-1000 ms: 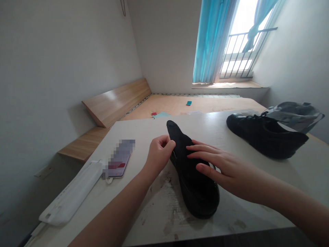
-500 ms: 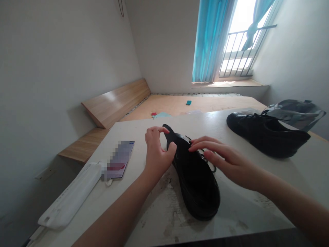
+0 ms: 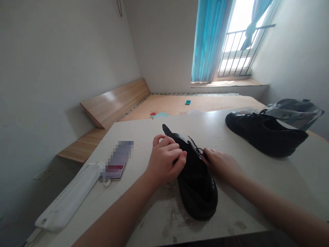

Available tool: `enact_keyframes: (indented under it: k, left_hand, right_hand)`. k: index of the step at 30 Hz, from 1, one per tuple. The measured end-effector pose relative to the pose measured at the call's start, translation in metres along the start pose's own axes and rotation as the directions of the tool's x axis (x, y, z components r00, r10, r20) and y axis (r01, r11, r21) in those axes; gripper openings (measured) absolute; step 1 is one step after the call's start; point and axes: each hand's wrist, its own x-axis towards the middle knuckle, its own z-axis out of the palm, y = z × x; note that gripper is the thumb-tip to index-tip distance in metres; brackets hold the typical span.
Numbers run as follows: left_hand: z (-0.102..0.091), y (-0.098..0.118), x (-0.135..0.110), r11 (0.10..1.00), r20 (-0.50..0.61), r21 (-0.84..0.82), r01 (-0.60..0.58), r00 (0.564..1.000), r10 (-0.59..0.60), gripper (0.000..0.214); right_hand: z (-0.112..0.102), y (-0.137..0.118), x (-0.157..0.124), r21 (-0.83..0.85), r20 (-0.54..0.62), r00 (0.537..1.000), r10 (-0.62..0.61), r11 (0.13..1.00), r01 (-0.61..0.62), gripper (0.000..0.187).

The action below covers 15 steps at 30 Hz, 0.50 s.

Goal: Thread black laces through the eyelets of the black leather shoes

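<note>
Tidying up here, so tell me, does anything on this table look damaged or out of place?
The table top is scuffed and stained in dark patches around the black shoe near the front edge. The second shoe lies apart at far right.

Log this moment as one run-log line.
left hand: gripping near black shoe | right hand: at its laces, grip unclear | second black shoe: far right on table | phone: left

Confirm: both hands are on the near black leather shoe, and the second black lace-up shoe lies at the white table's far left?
Wrong side. In the head view the left hand and right hand are on the black leather shoe, but the second black lace-up shoe lies at the white table's far right.
</note>
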Motion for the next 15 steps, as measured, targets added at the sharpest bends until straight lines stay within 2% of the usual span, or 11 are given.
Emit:
enact_keyframes:
  k: [3,6,8,9,10,11,12,13,15]
  left_hand:
    - [0.0,-0.002,0.0,1.0,-0.001,0.013,0.02,1.0,-0.02,0.037]
    - [0.0,-0.005,-0.001,0.997,-0.016,0.011,0.073,0.997,-0.073,0.04]
    - [0.001,-0.008,0.0,0.992,-0.044,0.002,0.125,0.991,-0.125,0.041]
    - [0.002,-0.009,0.0,0.988,-0.058,-0.001,0.152,0.987,-0.152,0.041]
    - [0.002,-0.009,0.0,0.984,-0.065,-0.003,0.177,0.982,-0.177,0.041]
    - [0.002,-0.01,0.001,0.98,-0.068,-0.003,0.197,0.978,-0.196,0.04]
    - [0.002,-0.01,0.001,0.978,-0.066,-0.003,0.21,0.975,-0.21,0.039]
    - [0.002,-0.009,0.001,0.975,-0.062,-0.004,0.22,0.973,-0.22,0.038]
    - [0.002,-0.009,0.001,0.973,-0.05,-0.009,0.231,0.972,-0.231,0.037]
  right_hand:
    - [-0.003,0.004,0.016,0.122,0.031,0.999,-0.01,0.992,0.006,0.023]
    - [-0.018,0.004,0.027,0.32,0.067,0.997,-0.049,0.947,0.025,0.03]
    - [-0.037,-0.005,0.027,0.508,0.04,0.997,-0.063,0.861,0.034,0.035]
    - [-0.05,-0.012,0.025,0.611,0.01,0.998,-0.067,0.79,0.047,0.036]
    - [-0.064,-0.02,0.022,0.824,-0.039,0.997,-0.069,0.563,0.071,0.035]
    - [-0.079,-0.028,0.018,0.942,-0.066,0.994,-0.091,0.322,0.093,0.036]
    - [-0.093,-0.037,0.013,0.983,-0.102,0.987,-0.121,0.14,0.119,0.038]
    - [-0.108,-0.046,0.009,0.989,-0.141,0.979,-0.15,0.023,0.146,0.041]
    - [-0.133,-0.064,0.003,0.98,-0.19,0.969,-0.158,-0.081,0.179,0.042]
